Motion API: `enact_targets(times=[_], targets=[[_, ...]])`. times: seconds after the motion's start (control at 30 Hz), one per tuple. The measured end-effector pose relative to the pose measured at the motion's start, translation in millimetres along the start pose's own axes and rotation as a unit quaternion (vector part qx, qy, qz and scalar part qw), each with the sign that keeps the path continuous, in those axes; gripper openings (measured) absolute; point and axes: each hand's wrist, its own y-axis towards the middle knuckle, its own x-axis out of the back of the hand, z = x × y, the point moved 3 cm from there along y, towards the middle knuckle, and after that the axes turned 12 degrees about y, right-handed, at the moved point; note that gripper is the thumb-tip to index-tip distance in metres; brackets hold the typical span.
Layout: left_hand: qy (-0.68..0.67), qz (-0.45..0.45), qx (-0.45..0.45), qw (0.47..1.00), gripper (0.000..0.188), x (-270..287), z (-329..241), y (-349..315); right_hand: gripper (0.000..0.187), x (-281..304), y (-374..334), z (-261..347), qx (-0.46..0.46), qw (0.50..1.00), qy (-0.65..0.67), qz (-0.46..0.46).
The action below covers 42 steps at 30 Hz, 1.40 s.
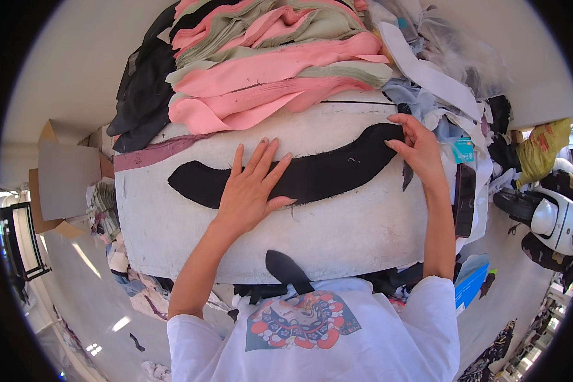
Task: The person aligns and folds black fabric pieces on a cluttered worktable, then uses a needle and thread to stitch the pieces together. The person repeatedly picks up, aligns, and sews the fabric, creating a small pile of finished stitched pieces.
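Observation:
A curved strip of black fabric (325, 169) with frayed edges lies across the pale work table (337, 239). Flat on its left half rests my left hand (251, 191), fingers spread. At the strip's right end, my right hand (417, 148) pinches the corner between thumb and fingers. A small dark scrap (407, 175) sits just below that end. Close to my body, a small dark pointed piece (286, 267) lies over the table's near edge.
Pink and grey-green fabric pieces (261, 70) are heaped at the far side, with black fabric (143, 89) to their left. A phone (465, 200) lies at the right edge. An open cardboard box (67, 181) stands left; a white scooter (547, 213) is far right.

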Motion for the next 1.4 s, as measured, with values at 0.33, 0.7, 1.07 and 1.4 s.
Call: enact_targets(times=[0.33, 0.7, 1.07, 1.4], targets=[[-0.001, 0.004, 0.001, 1.000, 0.080, -2, -1, -1, 0.063, -19, -18, 20, 0.131, 0.956, -0.250, -0.084], [0.001, 0.001, 0.001, 1.000, 0.082, -4, 0, 1, 0.090, -131, -59, 20, 0.301, 0.893, -0.292, 0.164], [-0.025, -0.032, 0.013, 0.999, 0.080, -1, 4, -11, 0.069, -59, -37, -28, 0.224, 0.917, -0.329, -0.011], [0.014, -0.103, 0.178, 0.979, 0.075, -10, 59, -80, 0.070, -59, -36, -29, 0.238, 0.907, -0.346, -0.022]])
